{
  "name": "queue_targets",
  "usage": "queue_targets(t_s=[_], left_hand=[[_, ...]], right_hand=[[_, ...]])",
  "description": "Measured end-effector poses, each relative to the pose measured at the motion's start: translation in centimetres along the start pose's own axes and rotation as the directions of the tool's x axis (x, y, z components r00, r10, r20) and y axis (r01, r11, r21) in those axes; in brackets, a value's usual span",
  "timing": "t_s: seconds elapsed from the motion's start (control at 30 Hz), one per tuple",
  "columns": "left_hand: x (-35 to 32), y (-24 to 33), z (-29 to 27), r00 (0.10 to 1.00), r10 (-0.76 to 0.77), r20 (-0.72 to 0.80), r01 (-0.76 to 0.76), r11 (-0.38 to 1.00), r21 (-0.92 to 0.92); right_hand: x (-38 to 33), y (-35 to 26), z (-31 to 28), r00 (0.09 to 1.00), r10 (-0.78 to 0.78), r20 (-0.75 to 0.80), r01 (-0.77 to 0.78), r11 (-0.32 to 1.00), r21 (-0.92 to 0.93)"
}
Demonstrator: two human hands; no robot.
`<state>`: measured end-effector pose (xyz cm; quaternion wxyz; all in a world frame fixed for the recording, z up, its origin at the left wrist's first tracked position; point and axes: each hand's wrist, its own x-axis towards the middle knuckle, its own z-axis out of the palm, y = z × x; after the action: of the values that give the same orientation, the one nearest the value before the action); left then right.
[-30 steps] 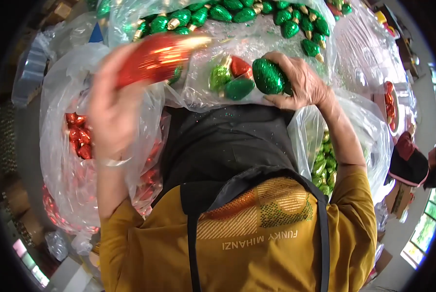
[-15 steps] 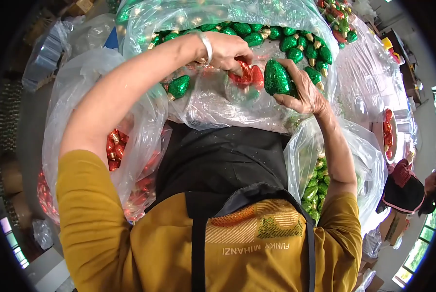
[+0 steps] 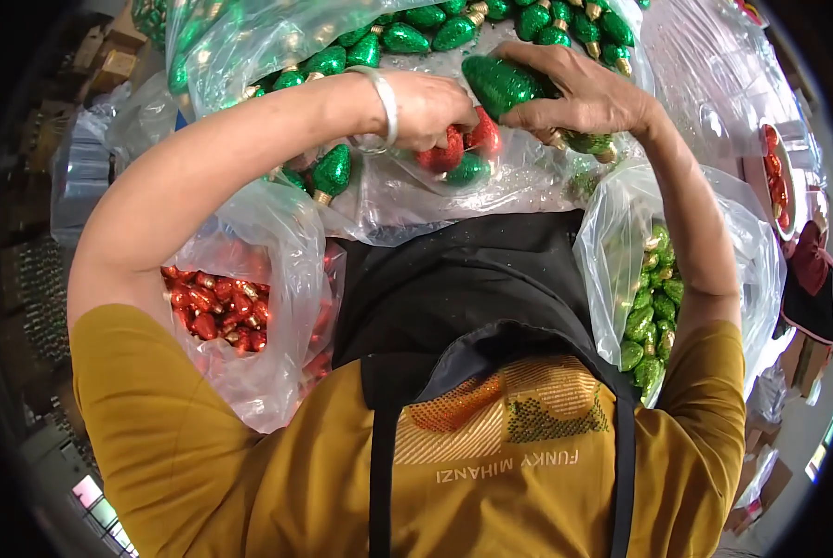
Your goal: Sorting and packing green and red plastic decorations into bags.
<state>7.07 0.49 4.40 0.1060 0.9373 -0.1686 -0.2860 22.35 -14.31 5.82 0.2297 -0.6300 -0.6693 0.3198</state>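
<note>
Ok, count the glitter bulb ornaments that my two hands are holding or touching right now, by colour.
Red bulbs, in the left hand: 2
Green bulbs, in the right hand: 2
Small green bulb, just under the left hand: 1
Total: 5

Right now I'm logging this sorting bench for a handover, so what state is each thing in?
left hand: closed on red glitter bulb ornaments
right hand: gripping a dark green glitter bulb ornament
clear plastic bag of red ornaments: open, partly filled
clear plastic bag of light green ornaments: open, partly filled
clear plastic bag of dark green ornaments: full
</note>
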Motion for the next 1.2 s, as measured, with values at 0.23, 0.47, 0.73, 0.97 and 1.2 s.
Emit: queue_targets(t_s=[0.23,0.47,0.73,0.97,1.2], left_hand=[[-0.5,-1.6,2.0,0.970,0.018,-0.244,-0.083,0.963,-0.256],[-0.4,-0.5,4.2,0.941,0.098,-0.323,-0.060,0.990,0.127],[0.5,-2.5,5.1,0.945,0.127,-0.301,-0.055,0.970,0.237],[1.1,-3.6,3.5,0.997,0.022,-0.068,-0.007,0.978,0.208],[-0.3,-2.9,-0.4,0.996,0.032,0.081,-0.043,0.989,0.140]], right_hand=[[1.4,0.0,-0.6,0.983,0.117,0.141,-0.113,0.993,-0.031],[3.4,-0.7,-1.4,0.916,0.076,0.394,-0.072,0.997,-0.026],[4.0,-1.9,-1.4,0.920,0.064,0.386,-0.031,0.995,-0.091],[3.9,-2.5,-2.7,0.891,0.153,0.427,-0.092,0.983,-0.161],[4.4,-1.2,-1.8,0.932,0.146,0.331,-0.085,0.978,-0.191]])
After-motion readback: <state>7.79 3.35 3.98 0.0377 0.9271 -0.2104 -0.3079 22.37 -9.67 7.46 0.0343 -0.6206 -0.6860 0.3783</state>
